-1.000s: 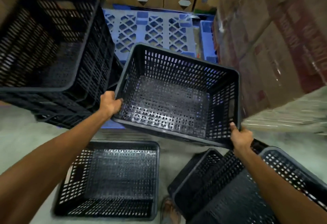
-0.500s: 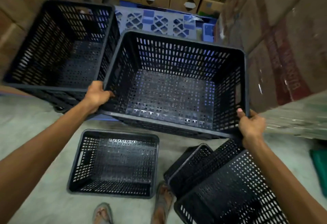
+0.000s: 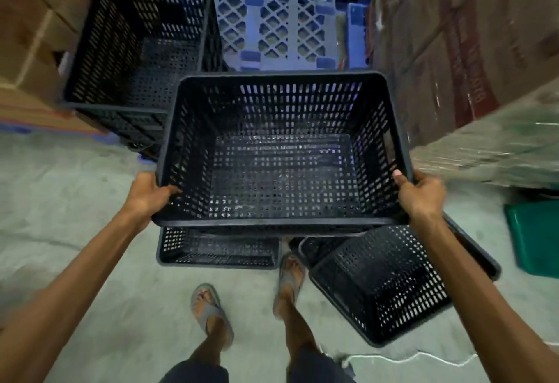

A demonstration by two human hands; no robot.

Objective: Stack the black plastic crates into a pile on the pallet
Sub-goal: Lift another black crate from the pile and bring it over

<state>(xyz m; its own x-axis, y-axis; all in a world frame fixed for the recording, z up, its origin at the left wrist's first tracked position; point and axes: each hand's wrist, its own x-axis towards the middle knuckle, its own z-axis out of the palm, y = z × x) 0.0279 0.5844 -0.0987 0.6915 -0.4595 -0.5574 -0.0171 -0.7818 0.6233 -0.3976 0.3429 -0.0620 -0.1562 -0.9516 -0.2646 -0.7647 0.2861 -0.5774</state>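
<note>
I hold a black perforated plastic crate [image 3: 281,177] level in front of me, above the floor. My left hand [image 3: 149,196] grips its near left corner and my right hand [image 3: 419,198] grips its near right corner. A pile of nested black crates [image 3: 136,50] stands at the left on the blue lattice pallet [image 3: 272,25]. Below the held crate, another crate [image 3: 217,249] rests on the floor, partly hidden. Tilted nested crates [image 3: 381,289] lie at my lower right.
Stacked cardboard boxes [image 3: 27,59] rise on the left, and wrapped cartons [image 3: 472,50] wall off the right. A green tray [image 3: 535,237] lies on the concrete floor at far right. My sandalled feet [image 3: 211,313] stand below. A white cord [image 3: 423,358] trails on the floor.
The held crate has levelled out and come nearer to me and lower in view. The pile on the pallet and the floor crates have shifted with my head tilting down.
</note>
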